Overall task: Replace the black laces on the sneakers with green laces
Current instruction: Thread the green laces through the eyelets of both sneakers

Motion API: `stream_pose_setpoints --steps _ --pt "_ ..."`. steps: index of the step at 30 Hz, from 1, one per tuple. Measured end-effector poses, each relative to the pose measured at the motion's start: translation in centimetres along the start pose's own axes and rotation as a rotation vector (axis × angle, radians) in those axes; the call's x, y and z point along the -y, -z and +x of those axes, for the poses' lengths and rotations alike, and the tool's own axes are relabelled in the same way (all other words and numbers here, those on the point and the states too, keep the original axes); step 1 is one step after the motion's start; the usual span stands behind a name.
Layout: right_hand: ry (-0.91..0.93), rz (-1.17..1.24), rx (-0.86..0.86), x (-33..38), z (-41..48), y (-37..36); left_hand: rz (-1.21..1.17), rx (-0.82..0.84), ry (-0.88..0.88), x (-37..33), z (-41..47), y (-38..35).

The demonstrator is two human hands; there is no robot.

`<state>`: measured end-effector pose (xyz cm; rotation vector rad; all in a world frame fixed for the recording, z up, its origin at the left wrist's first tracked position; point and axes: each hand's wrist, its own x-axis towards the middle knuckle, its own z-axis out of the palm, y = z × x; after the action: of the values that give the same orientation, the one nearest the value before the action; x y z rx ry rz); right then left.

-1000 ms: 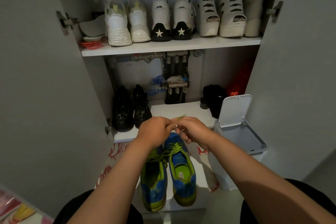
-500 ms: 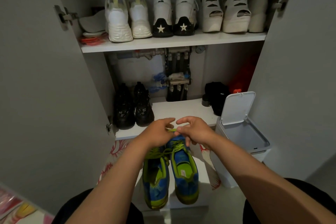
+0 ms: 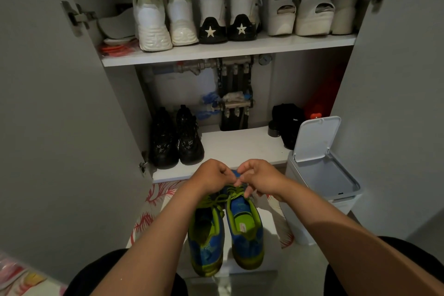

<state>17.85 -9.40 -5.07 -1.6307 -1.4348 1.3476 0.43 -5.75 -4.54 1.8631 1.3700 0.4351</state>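
Here, green laces (image 3: 231, 193) beneath curled fingers (image 3: 242, 175) (touching)

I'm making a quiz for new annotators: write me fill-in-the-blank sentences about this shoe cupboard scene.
The laces on the blue fabric sneakers are ____.
The white plastic bin's lid stands ____.
The black heel patches of the white high-top shoes each bear a white ____.
Missing words: green; open; star.

Dimly lit grey cabinet, left door (image 3: 60, 103) and right door (image 3: 396, 79) swung wide. White shoes (image 3: 153, 19) lined along upper shelf (image 3: 228, 51); black boots (image 3: 165, 142) on lower shelf (image 3: 240, 146), pipe manifold (image 3: 235, 94) behind. White bin (image 3: 312, 218) at right, lid (image 3: 314, 142) raised. Red-patterned mat (image 3: 149, 211) on floor
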Motion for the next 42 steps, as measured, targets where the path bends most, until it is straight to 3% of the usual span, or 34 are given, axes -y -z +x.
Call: stream_pose_setpoints --steps 6,9,19,26,42 --pt "-0.089 -0.517 -0.069 -2.5 0.6 -0.1 0.085 -0.041 0.064 1.1 0.5 -1.1" --pt "-0.170 -0.590 -0.034 -2.8 0.4 -0.3 0.105 -0.006 0.082 1.6 0.4 -1.9" --pt "-0.275 -0.279 -0.049 -4.7 2.3 0.5 0.250 0.009 0.097 2.2 0.5 -5.3" --pt "-0.298 -0.261 -0.055 -5.0 2.5 0.5 0.211 -0.053 0.112 2.4 1.0 -6.6" --pt "-0.237 -0.310 -0.030 -5.0 3.0 0.4 0.302 0.005 0.133 2.4 1.7 -6.9"
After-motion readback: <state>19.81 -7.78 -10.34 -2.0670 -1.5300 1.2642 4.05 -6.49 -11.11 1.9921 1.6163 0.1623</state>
